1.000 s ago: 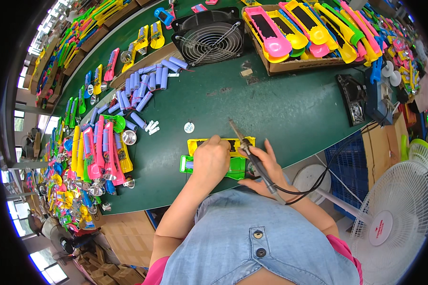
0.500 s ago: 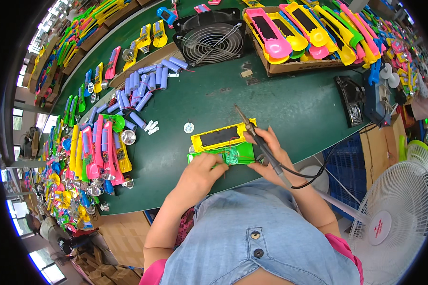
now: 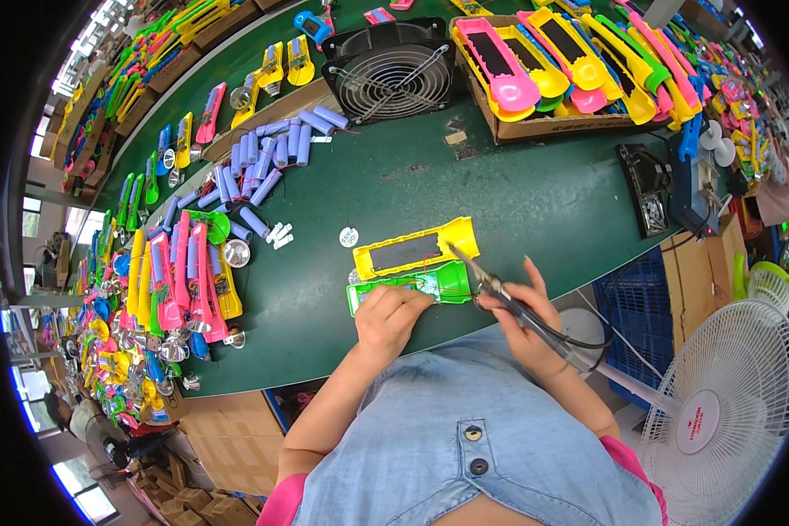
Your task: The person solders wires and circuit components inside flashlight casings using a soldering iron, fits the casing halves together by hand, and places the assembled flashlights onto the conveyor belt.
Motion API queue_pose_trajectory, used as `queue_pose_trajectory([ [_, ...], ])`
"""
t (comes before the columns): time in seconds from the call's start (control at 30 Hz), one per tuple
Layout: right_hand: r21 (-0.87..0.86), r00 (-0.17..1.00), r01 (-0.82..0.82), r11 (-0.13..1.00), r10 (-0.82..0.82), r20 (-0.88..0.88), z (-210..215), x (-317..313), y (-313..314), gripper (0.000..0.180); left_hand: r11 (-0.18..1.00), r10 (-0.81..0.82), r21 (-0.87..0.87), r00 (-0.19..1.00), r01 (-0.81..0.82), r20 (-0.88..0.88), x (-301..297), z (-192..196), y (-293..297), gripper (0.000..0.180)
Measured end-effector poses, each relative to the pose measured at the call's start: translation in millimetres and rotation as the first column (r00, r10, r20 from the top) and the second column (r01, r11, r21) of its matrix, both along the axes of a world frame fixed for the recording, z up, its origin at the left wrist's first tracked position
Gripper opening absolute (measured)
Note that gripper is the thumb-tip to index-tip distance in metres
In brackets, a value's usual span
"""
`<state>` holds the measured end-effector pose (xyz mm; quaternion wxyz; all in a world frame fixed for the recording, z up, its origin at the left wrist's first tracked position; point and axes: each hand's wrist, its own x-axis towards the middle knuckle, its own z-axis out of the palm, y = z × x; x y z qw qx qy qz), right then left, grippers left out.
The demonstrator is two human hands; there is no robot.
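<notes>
Head view: my left hand (image 3: 386,317) pins green housing (image 3: 412,287) at frame centre, right hand (image 3: 522,307) gripping soldering iron (image 3: 491,282) — tip on it. Yellow shell (image 3: 416,248) beside, still open — joint in progress, closing left.

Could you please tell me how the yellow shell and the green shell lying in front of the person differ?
The yellow shell lies farther from the person, untouched; the green shell lies nearer, under the left hand. The yellow shell shows a dark panel; the green shell shows pale parts inside. The right hand holds a soldering iron whose tip points between them. Both lie flat and side by side on the green table.
</notes>
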<state>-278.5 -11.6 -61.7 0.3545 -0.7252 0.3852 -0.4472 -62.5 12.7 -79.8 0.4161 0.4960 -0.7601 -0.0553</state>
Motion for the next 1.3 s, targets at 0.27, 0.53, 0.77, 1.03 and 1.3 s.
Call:
queue_pose_trajectory([
  [0.27,0.006,0.991,0.09,0.996,-0.09,0.097,-11.8,-8.4,21.2,0.021,0.97,0.122,0.216,0.991,-0.109,-0.047,-10.3,20.6,3.9,0.016],
  [0.53,0.463,0.8,0.142,0.875,-0.377,0.467,-25.0,14.3,27.3,0.021,0.927,0.23,0.341,0.953,-0.154,-0.196,-9.2,23.0,3.8,0.013],
  [0.77,0.432,0.818,0.09,0.897,-0.314,0.482,-20.9,16.4,27.7,0.022,0.944,0.206,0.298,0.961,-0.145,-0.184,-8.8,21.9,3.1,0.015],
  [1.03,0.457,0.823,0.109,0.883,-0.337,0.456,-17.2,20.4,27.6,0.021,0.935,0.224,0.317,0.959,-0.161,-0.174,-8.9,21.5,2.6,0.014],
  [1.3,0.238,0.891,0.18,0.955,-0.261,0.372,-18.9,9.2,19.7,0.019,0.929,0.216,0.336,0.965,-0.156,-0.151,-7.4,23.3,2.9,0.014],
])
